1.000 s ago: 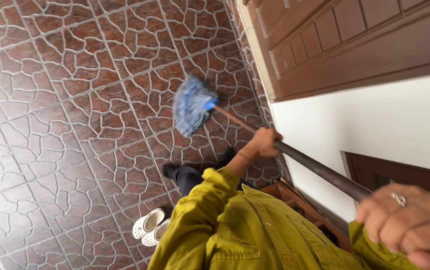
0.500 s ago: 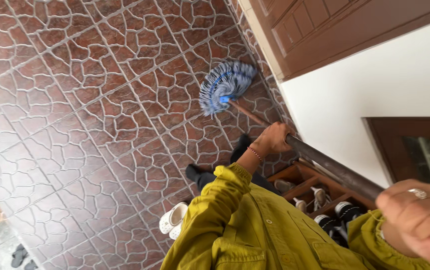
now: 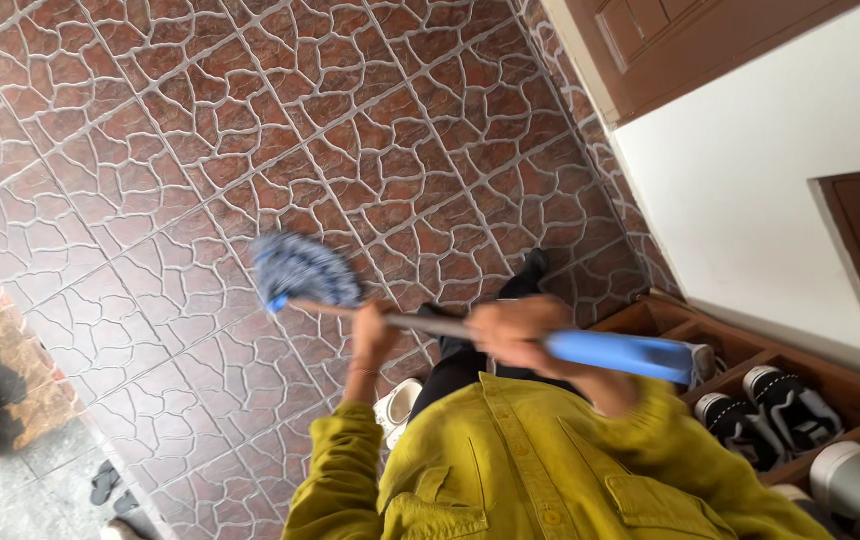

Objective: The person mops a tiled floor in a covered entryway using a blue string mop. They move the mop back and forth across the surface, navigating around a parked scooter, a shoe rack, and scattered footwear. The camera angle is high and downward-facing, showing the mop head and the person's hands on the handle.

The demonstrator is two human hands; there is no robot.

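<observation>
I hold a mop in both hands. Its blue and white string head (image 3: 300, 272) rests on the brown tiled floor (image 3: 200, 130), left of my feet. The thin handle (image 3: 430, 325) runs right from the head to a blue grip end (image 3: 620, 355). My left hand (image 3: 375, 332), a bracelet on its wrist, is closed around the handle close to the head. My right hand (image 3: 512, 335), blurred by motion, grips the handle just before the blue end. My yellow-green shirt (image 3: 510, 470) fills the bottom of the view.
A wooden shoe rack (image 3: 740, 350) with dark shoes (image 3: 770, 410) stands at the lower right against a white wall (image 3: 750, 180). A brown door (image 3: 650, 40) is at the upper right. White clogs (image 3: 398, 405) lie by my feet, dark sandals (image 3: 105, 482) at the lower left.
The mop head has swept from near the wall at the upper right to the left across the tiles. My right hand has come down from close to the camera.
</observation>
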